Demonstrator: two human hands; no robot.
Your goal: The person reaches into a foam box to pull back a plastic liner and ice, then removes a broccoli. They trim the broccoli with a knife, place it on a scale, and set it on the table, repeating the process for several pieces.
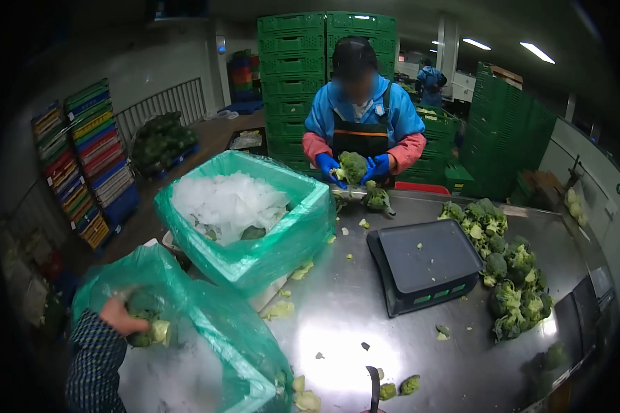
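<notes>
My left hand, in a checked sleeve, is closed on a head of broccoli with its cut stem turned right. It is inside the near box, which is lined with green plastic film and holds crushed ice. At the bottom edge, a sliver of my right hand shows below the dark, curved blade of a knife. Most of that hand is out of frame, but it appears closed on the handle. Small broccoli pieces lie right of the blade.
A second film-lined box heaped with ice stands behind. On the steel table are a scale, a broccoli pile and leaf scraps. Opposite, a co-worker in blue gloves holds broccoli. Green crates stand behind.
</notes>
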